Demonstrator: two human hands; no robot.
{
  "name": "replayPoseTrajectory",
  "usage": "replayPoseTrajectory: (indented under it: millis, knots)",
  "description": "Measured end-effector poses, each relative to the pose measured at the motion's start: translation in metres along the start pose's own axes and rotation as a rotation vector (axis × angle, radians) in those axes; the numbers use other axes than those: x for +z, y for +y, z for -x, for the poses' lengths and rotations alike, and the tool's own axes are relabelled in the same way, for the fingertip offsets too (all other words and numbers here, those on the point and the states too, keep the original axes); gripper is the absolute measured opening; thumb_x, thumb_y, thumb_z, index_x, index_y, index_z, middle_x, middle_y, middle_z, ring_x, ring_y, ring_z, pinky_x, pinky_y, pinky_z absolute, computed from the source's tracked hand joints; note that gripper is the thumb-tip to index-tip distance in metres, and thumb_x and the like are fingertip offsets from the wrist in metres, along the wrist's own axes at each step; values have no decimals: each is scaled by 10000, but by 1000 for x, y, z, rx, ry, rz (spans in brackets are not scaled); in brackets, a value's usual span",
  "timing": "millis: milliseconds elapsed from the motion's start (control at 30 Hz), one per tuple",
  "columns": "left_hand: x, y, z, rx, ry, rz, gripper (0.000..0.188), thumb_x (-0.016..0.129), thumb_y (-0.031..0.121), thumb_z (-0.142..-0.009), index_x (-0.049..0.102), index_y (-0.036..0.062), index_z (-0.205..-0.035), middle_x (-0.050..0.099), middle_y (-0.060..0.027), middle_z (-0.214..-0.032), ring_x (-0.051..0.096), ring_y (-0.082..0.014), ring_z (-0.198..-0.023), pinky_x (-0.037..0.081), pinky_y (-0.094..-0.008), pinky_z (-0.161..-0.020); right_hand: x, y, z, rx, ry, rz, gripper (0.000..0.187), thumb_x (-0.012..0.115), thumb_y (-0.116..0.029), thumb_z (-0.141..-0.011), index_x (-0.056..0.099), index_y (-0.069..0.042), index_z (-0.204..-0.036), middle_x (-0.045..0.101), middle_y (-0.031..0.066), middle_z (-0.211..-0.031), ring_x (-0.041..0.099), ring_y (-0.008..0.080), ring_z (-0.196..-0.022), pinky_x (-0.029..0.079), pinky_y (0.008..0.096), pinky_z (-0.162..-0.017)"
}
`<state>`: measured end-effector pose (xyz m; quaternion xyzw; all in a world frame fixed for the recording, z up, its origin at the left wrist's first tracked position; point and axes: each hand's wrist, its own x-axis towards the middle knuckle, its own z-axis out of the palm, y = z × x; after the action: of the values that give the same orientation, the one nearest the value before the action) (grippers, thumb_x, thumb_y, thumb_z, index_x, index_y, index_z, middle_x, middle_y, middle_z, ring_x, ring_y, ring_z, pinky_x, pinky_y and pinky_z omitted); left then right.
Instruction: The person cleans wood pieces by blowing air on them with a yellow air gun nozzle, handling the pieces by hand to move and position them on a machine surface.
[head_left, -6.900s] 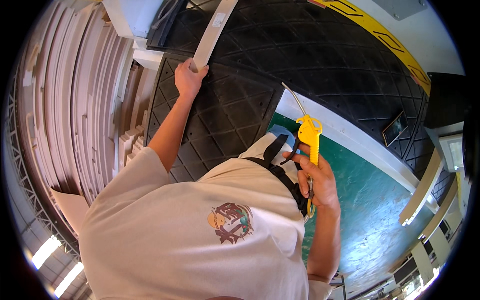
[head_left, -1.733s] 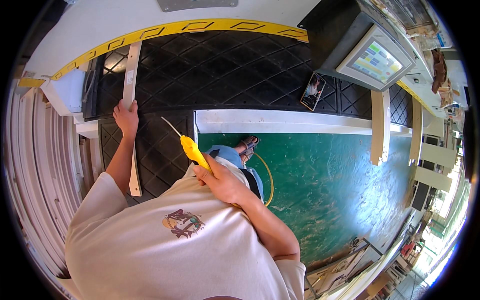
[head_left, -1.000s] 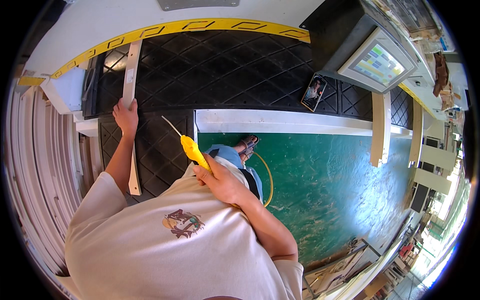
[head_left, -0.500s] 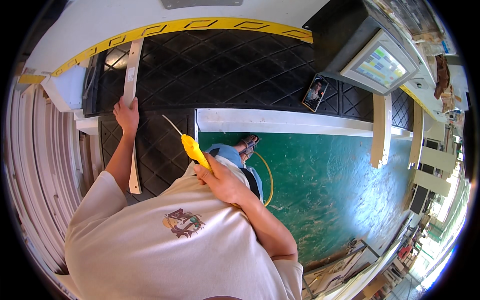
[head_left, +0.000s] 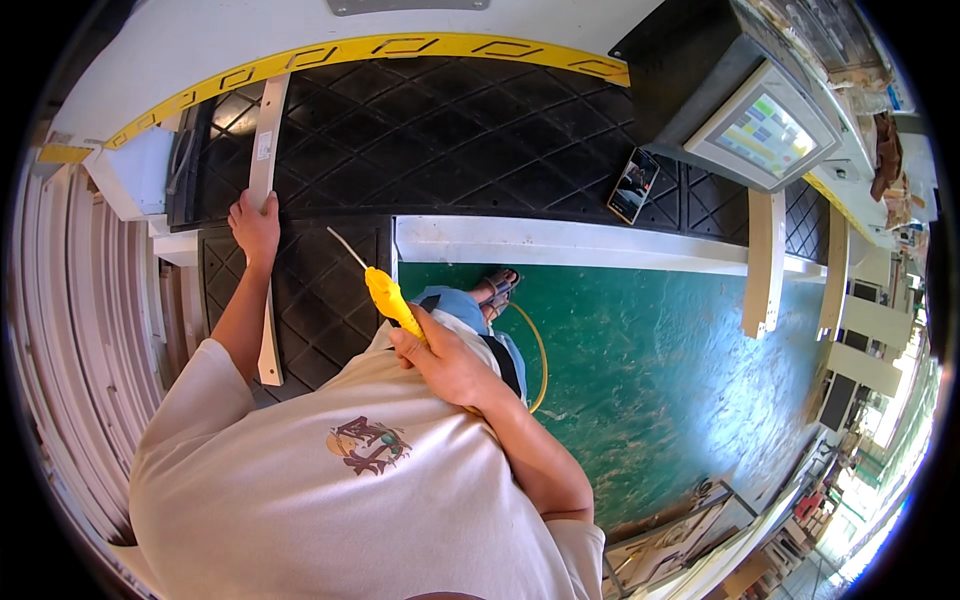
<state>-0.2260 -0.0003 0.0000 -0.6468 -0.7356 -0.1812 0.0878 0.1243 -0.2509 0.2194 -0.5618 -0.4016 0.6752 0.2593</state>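
Note:
My left hand point(head_left: 256, 230) is closed round a long pale strip point(head_left: 265, 150) with a small label on it. The strip lies across a black quilted-pattern surface point(head_left: 430, 140), and its near end shows beyond my forearm. In my right hand point(head_left: 446, 366), held in front of my shirt, is a yellow air blow gun point(head_left: 388, 298). Its thin metal nozzle points up and left, apart from the strip. A yellow hose point(head_left: 542, 350) loops down beside my leg.
A control screen point(head_left: 768, 135) in a dark housing stands at the right, with a phone point(head_left: 633, 186) lying near it. Two pale beams point(head_left: 765, 265) jut out past the screen. Long pale profiles point(head_left: 85, 360) are stacked at the left. The floor point(head_left: 620, 380) is green.
The picture on the phone's screen has changed. Both hands, the strip and the blow gun stay practically where they were.

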Motion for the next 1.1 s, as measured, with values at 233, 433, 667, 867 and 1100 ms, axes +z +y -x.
replayPoseTrajectory:
  millis: [233,433,667,867,1100]
  knots:
    - [-4,4,0,1,5,-10,588,718,482,-914,610,54,-1303,633,-214,-1184,593,-445,-1105,501,-537,-951,-2,1,0,-1,-25,-16,652,484,-490,-1092,403,-10,-1526,627,172,-1064,611,286,-1006,481,365,-926]
    - [-5,6,-1,7,3,-7,579,714,478,-918,613,50,-1293,635,-220,-1179,595,-449,-1099,502,-538,-950,-6,1,2,14,-36,-68,663,482,-509,-1086,405,-26,-1534,676,204,-1074,673,326,-1012,501,393,-930]
    - [-4,5,0,11,32,-10,560,724,478,-908,617,73,-1280,639,-207,-1162,603,-448,-1075,514,-548,-919,-40,-16,29,57,-58,-44,623,517,-448,-1084,415,-19,-1524,661,146,-1000,650,252,-934,497,363,-878]
    - [0,2,0,4,48,-8,575,737,485,-895,617,80,-1286,638,-203,-1155,601,-449,-1075,521,-548,-907,-80,-26,83,150,-95,171,638,512,-454,-1077,420,-3,-1517,669,259,-1185,649,386,-1118,478,432,-969]
    - [2,1,0,46,70,3,596,744,483,-891,615,63,-1293,637,-204,-1150,603,-452,-1063,522,-539,-907,-90,-14,137,299,381,138,612,574,-382,-1067,430,9,-1516,701,214,-1093,685,344,-997,515,395,-873]
